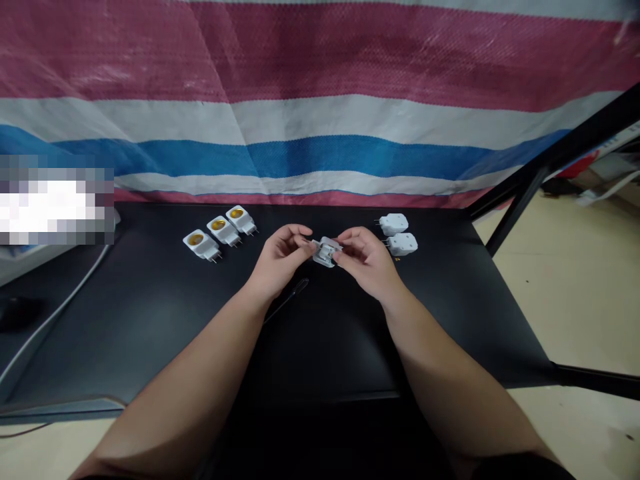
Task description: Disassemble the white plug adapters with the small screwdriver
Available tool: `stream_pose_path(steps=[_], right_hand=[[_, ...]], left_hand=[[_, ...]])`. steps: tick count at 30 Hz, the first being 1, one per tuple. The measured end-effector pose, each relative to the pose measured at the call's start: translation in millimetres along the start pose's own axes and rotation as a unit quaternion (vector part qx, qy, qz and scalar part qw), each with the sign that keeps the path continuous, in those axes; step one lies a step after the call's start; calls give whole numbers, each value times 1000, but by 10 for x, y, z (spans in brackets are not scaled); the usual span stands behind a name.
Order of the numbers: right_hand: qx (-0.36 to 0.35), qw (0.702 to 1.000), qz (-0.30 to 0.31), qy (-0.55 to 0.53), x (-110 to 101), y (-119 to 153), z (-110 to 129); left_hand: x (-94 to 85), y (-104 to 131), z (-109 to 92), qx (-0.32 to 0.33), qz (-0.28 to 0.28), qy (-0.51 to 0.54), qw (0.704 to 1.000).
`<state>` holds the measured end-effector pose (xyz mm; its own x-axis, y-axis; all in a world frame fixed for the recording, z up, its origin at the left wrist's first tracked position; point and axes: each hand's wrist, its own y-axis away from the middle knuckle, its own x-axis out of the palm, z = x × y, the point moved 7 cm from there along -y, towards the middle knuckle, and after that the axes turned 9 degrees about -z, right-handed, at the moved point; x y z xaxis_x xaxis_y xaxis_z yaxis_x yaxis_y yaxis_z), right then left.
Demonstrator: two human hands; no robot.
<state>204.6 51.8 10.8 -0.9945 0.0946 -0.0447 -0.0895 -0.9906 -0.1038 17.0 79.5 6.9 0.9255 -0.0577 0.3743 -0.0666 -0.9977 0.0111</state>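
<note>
Both my hands meet over the middle of the black table. Between their fingertips is a white plug housing [327,252], with its inner parts showing. My left hand [285,257] pinches its left side between thumb and fingers. On the right side, my right hand [367,260] grips it in the same way. Just below my left hand lies a thin screwdriver [300,287] with a clear handle. Right of my right hand sit two white plug units [403,244] with metal pins pointing left; a tiny brass-coloured piece [397,259] lies beside them.
Three white plug-in units with yellow round sockets [219,225] stand in a slanted row at the left. A pale cable [65,307] crosses the black table [150,333] near a dark mouse-like object [20,312]. Behind hangs a striped tarp [320,157]. A black frame bar [520,200] rises at the right.
</note>
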Motion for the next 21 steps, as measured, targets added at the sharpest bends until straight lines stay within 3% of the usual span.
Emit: stream_pose_path(steps=[4,9,21], right_hand=[[-2,1000,-7,-17,-36,-36,3],[-22,1000,-10,-6,-53,-41,33],[-42,998,-27,41,-30,-19,-4]], left_hand=[[47,26,29,-22,34,-22,999],[61,53,74,-62,35,-17,997],[112,85,142,-75,79,-12,994]])
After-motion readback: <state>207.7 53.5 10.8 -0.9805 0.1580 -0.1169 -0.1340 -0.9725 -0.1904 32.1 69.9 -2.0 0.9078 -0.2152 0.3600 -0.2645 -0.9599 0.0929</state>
